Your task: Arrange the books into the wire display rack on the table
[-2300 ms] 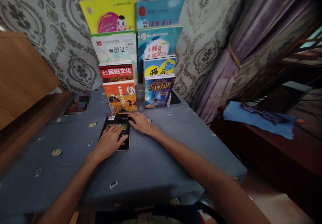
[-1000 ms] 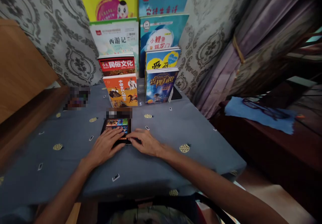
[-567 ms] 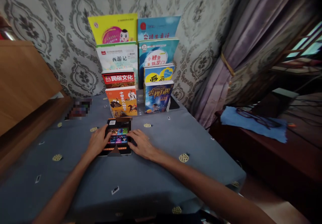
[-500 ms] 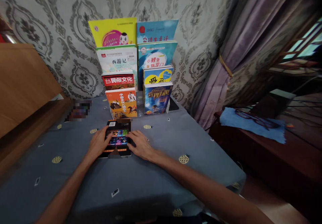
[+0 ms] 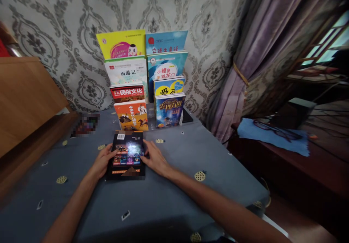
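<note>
A black book (image 5: 125, 163) lies between my hands, back cover up, with a barcode near its top left and rows of small coloured pictures. My left hand (image 5: 103, 160) grips its left edge, thumb on the cover and fingers around the side. On the opposite edge, my right hand (image 5: 155, 159) holds it with the thumb on the cover. Glare covers part of the pictures. Just behind stands an orange book (image 5: 132, 115), with a blue book (image 5: 170, 111) to its right.
Several more books rise in two columns behind, among them a white book (image 5: 128, 70) and a yellow book (image 5: 121, 41), against the patterned wall (image 5: 212, 35). A wooden panel (image 5: 29, 94) borders the left. Eyeglasses (image 5: 275, 129) rest on a blue cloth (image 5: 251, 128) at right.
My hands have gone from lying over the black book's cover to gripping its side edges. The book looks larger and slightly raised. The view has tilted up a little.
</note>
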Demonstrator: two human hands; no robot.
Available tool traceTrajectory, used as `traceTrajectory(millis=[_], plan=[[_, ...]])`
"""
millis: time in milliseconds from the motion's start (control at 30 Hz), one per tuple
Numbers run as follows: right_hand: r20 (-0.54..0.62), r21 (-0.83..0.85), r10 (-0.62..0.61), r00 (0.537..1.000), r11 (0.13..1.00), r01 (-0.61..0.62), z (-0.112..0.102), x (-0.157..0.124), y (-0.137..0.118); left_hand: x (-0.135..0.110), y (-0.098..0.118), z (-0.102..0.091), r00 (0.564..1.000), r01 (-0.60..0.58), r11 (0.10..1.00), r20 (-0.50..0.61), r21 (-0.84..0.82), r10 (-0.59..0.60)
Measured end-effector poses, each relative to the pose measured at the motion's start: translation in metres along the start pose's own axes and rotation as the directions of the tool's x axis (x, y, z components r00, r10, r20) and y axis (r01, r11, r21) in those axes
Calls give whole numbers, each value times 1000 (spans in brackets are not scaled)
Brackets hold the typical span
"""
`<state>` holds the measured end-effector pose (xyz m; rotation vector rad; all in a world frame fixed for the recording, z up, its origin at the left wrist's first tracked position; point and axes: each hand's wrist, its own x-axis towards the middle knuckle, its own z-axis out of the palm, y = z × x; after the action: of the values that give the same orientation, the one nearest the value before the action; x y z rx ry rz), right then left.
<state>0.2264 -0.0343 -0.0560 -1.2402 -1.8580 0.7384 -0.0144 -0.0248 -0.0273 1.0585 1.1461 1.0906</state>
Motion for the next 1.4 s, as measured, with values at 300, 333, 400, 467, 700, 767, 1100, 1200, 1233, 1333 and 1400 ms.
traceTrajectory(millis=[300,333,400,467,700,767,1100,1200,1233,1333,1400], plan=[[215,569,-12,977,814,-115,-9,11,3,-8,11,14,977,-215,976,15,41,215],[186,557,-27,982,827,-83,-13,11,-1,-7,13,15,968,-251,965,7,73,251],[110,464,-64,992,886,6,-23,14,-11,-3,17,18,933,-353,923,-7,154,359],[13,292,-118,993,950,109,-33,19,-19,3,22,23,872,-473,847,-7,241,489],[-146,-74,-264,954,964,255,-37,24,-15,22,10,29,778,-573,705,5,419,629],[-166,-86,-261,951,964,250,-31,22,-8,24,2,26,780,-562,681,28,469,625],[-204,-141,-242,949,966,216,-27,40,5,34,1,27,724,-537,528,38,658,689],[-242,-128,-234,942,970,208,-27,55,10,44,3,28,704,-502,479,20,720,710],[-258,-123,-231,938,971,205,-28,61,10,49,5,29,690,-503,460,19,732,724],[-310,-120,-241,920,969,214,-31,78,6,62,17,31,637,-521,412,20,747,771],[-332,-130,-271,903,962,241,-37,89,1,70,29,33,602,-527,387,11,757,798]])
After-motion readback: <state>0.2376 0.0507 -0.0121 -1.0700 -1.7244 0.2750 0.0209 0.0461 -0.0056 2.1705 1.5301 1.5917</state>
